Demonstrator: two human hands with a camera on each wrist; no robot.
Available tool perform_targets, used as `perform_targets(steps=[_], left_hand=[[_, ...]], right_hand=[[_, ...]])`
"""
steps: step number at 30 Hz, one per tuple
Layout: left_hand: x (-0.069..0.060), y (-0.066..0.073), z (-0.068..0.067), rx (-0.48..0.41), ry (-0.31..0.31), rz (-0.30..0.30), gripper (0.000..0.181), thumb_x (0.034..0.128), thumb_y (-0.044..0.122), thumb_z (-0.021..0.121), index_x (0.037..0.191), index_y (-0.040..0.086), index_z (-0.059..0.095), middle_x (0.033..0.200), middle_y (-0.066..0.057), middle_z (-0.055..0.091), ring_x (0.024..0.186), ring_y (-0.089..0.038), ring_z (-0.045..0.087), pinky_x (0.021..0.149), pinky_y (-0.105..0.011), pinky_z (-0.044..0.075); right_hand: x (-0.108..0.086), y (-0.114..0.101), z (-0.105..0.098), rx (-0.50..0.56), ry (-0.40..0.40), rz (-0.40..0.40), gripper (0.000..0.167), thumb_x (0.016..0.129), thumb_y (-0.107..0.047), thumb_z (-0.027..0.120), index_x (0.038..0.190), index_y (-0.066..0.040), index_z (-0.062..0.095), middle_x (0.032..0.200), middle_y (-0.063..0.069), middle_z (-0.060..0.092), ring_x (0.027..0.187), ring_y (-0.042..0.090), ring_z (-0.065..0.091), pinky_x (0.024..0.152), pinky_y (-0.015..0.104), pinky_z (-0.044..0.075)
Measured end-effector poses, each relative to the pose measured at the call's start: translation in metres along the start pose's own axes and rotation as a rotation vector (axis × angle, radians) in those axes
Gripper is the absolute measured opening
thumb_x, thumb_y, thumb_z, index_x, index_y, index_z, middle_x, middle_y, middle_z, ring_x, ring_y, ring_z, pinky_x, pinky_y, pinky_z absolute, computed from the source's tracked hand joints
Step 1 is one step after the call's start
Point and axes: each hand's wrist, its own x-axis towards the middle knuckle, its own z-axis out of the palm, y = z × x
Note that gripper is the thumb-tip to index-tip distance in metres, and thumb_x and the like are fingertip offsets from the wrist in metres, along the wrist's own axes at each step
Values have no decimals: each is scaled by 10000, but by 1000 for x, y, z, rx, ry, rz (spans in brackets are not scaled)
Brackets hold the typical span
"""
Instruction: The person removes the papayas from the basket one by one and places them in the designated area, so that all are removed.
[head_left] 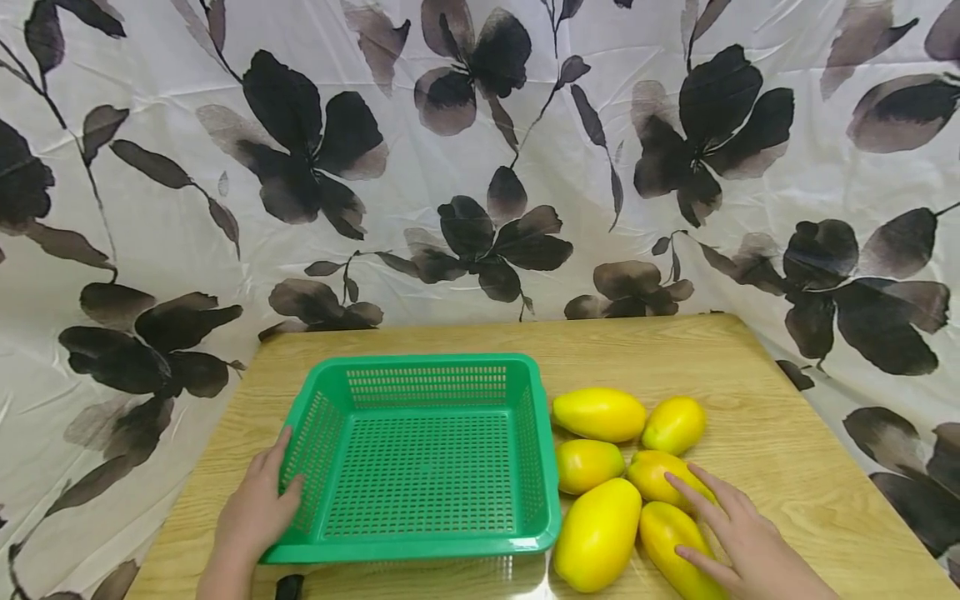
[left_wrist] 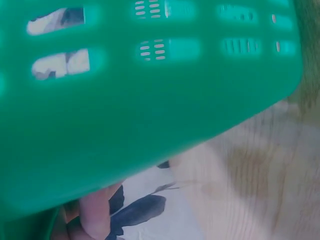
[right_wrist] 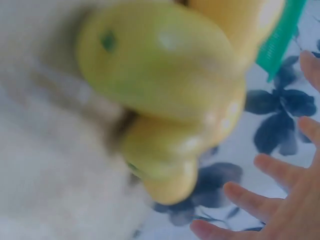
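A green plastic basket (head_left: 420, 547) with slotted walls stands on the left half of the table, nothing in it. My left hand (head_left: 255, 504) grips its left rim, thumb over the edge; the left wrist view shows the basket wall (left_wrist: 150, 110) close up and a finger at its rim. Right of the basket lie several smooth yellow oval fruits, mango-like, among them a large front one (head_left: 597, 536) and a long back one (head_left: 600, 414). My right hand (head_left: 750, 533), fingers spread, hovers over the near-right fruit (head_left: 671, 546). Whether it touches is unclear. In the right wrist view a fruit (right_wrist: 160, 60) is blurred.
The wooden table (head_left: 795, 467) has its back edge against a white cloth (head_left: 480, 158) printed with dark flowers. A small black object (head_left: 288, 587) shows at the table's front, just below the basket. The fruits lie close against the basket's right side.
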Motion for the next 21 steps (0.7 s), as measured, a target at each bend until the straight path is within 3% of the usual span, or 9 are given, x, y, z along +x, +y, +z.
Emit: perform_targets(steps=[5, 15, 18, 21], left_hand=[[-1, -2, -4, -19, -41, 3, 715, 927, 224, 445, 1468, 47, 12, 1333, -356, 238, 1139, -585, 319, 822, -656, 335], [1, -8, -14, 54, -118, 38, 749, 941, 334, 435, 1448, -29, 20, 1308, -400, 232, 1110, -613, 318, 795, -657, 351], [3, -5, -22, 98, -98, 51, 760, 934, 389, 441, 1444, -40, 76, 1307, -395, 226, 1105, -618, 288, 773, -675, 342], [7, 4, -36, 169, -36, 66, 758, 925, 466, 421, 1434, -33, 161, 1321, -382, 208, 1117, -606, 238, 740, -697, 327]], right_hand=[[15, -1, -28, -59, 11, -10, 718, 803, -460, 634, 1418, -258, 323, 1390, 144, 338, 1168, 416, 385, 760, 672, 359], [61, -4, -71, -137, 87, -168, 752, 815, -448, 624, 1452, -291, 255, 1493, 70, 208, 1251, 437, 297, 843, 683, 281], [75, -8, -81, -153, 99, -208, 747, 828, -460, 601, 1457, -289, 237, 1504, 54, 187, 1287, 420, 254, 882, 693, 232], [90, -12, -90, -183, 112, -247, 747, 836, -473, 583, 1462, -289, 219, 1502, 60, 194, 1296, 412, 242, 898, 703, 202]])
